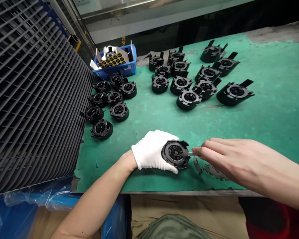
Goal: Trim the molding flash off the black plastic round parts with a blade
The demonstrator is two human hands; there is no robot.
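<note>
My left hand (pixel 154 151), in a white glove, grips a round black plastic housing (pixel 175 154) from its left side, fingers over the far edge and thumb along the near edge. The housing's ribbed, ringed face is turned up, with a tab at its upper right. My bare right hand (pixel 226 159) pinches a slim metal tool (pixel 191 154) like tweezers, its tip at the housing's right part. The exact kind of tool is hard to tell. Both hands are over the green mat (pixel 144 122) near its front edge.
Several similar black housings stand on the mat, in a left group (pixel 119 111) and a right group (pixel 189 98). A blue bin (pixel 124 69) at the back left holds a sheet of round black stickers (pixel 112 61). Stacked black grid racks (pixel 35 93) rise along the left.
</note>
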